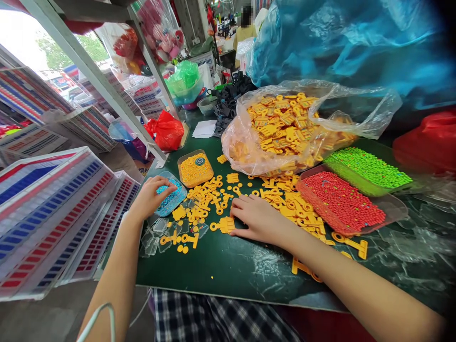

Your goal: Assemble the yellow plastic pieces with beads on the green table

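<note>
My right hand (257,219) lies flat on the green table (228,266), palm down, fingers loose and holding nothing. Its fingertips touch a yellow part (224,225) that sits just to their left. This part is a flat plastic piece with a ring at one end and a wide comb end at the other. Its long side runs left to right, with the ring end pointing away from my right hand. My right hand is the nearer one.

My left hand (152,195) is off to the left, well apart from the right. Its fingers curl down into a small tray of blue beads (171,195). I cannot tell if they pinch any.

More yellow parts lie loose between my hands and behind them. Past those is a tray of orange beads (195,168). A big clear bag (285,128) holds many more yellow parts. To the right are trays of red beads (342,202) and green beads (366,167).
</note>
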